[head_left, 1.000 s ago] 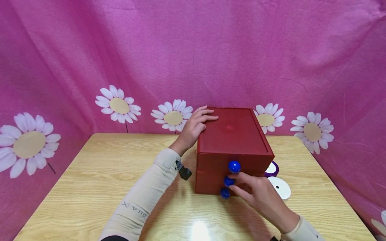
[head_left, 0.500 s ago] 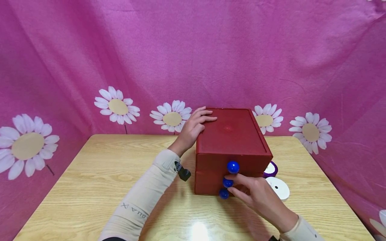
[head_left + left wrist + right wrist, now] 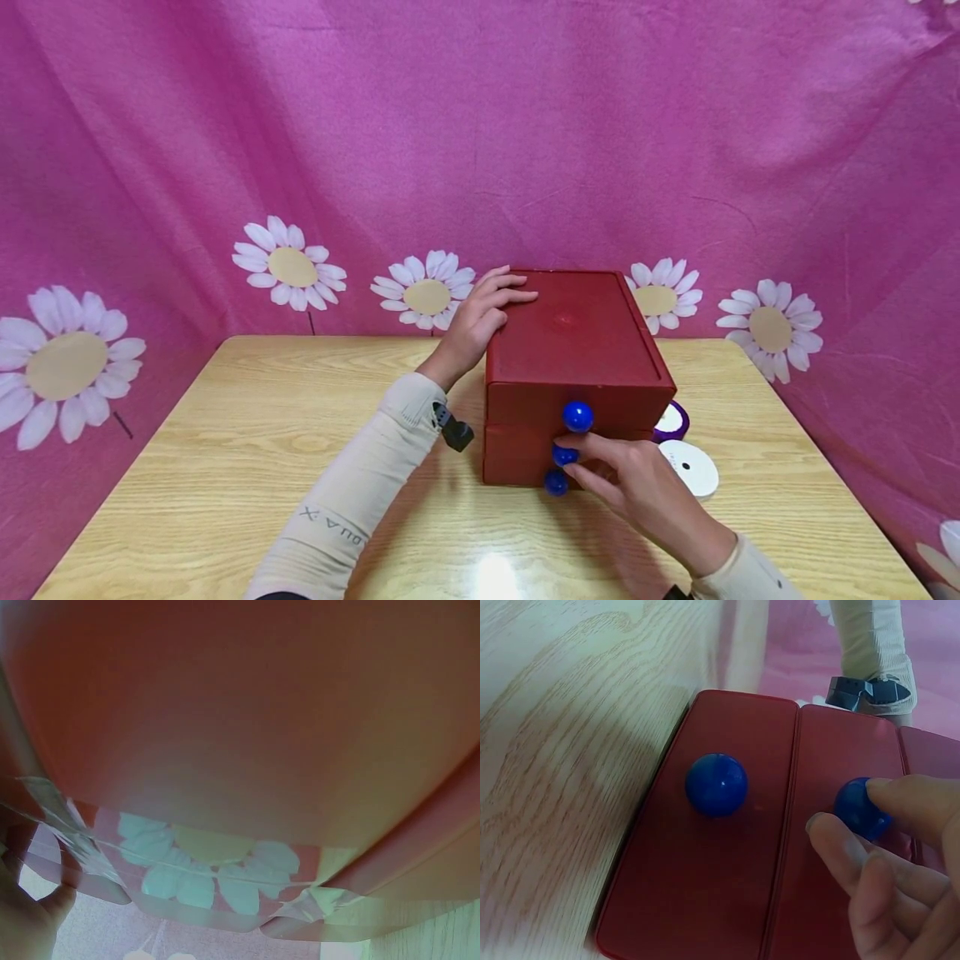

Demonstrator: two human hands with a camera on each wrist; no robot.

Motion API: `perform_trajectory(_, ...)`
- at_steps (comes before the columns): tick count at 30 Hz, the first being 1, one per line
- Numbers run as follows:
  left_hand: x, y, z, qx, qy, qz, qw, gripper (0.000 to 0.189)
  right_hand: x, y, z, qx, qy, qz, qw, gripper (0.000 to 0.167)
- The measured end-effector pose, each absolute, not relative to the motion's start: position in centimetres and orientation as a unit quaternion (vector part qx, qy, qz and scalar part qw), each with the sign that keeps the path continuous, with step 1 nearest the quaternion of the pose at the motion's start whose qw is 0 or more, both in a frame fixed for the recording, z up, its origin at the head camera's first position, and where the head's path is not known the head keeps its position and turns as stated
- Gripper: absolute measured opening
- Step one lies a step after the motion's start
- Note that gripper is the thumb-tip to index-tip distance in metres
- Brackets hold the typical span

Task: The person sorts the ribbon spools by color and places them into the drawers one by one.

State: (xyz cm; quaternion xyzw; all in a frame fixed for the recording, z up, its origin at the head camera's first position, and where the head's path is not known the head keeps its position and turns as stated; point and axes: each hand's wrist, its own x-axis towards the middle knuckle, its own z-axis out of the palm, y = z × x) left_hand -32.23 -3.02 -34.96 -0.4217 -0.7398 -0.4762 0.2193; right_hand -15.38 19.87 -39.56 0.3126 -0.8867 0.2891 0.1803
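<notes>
A red drawer box (image 3: 573, 333) with round blue knobs down its front stands on the table. My left hand (image 3: 480, 318) rests on its upper left edge, fingers spread over the top. At the front, the thumb and fingers of my right hand (image 3: 637, 483) pinch the middle knob (image 3: 565, 454). Above it is the top knob (image 3: 577, 417), and below it the bottom knob (image 3: 556, 482). In the right wrist view the drawer fronts (image 3: 739, 862) sit flush, and my right hand (image 3: 900, 862) closes round the middle knob (image 3: 861, 808). The left wrist view is mostly filled by the box's red side (image 3: 225, 705).
Right of the box lie a white disc (image 3: 690, 468) with a small dark hole and, partly hidden behind the box, a purple-rimmed roll (image 3: 672, 421). The wooden table (image 3: 300, 417) backs onto a pink curtain (image 3: 480, 150) printed with daisies.
The view has shifted slightly, so everything sits a little further left. Both hands keep their places on the box and the middle knob, and the drawers look unmoved.
</notes>
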Motion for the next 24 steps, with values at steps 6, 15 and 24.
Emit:
perform_trajectory(6, -32.26, -3.05, -34.97, -0.42, -0.74, -0.478, 0.217, 0.048, -15.36, 19.8, -39.62, 0.319, -0.881, 0.292, 0.191, 0.032)
perform_trajectory(15, -32.15, -3.08, -34.95, -0.421, -0.742, -0.475, 0.218, 0.048, -15.33, 19.75, -39.63, 0.316, -0.882, 0.297, 0.186, 0.031)
perform_trajectory(24, -32.19, -3.02, -34.9, -0.424, -0.738, -0.476, 0.221, 0.048, -15.32, 19.75, -39.63, 0.309, -0.885, 0.299, 0.178, 0.031)
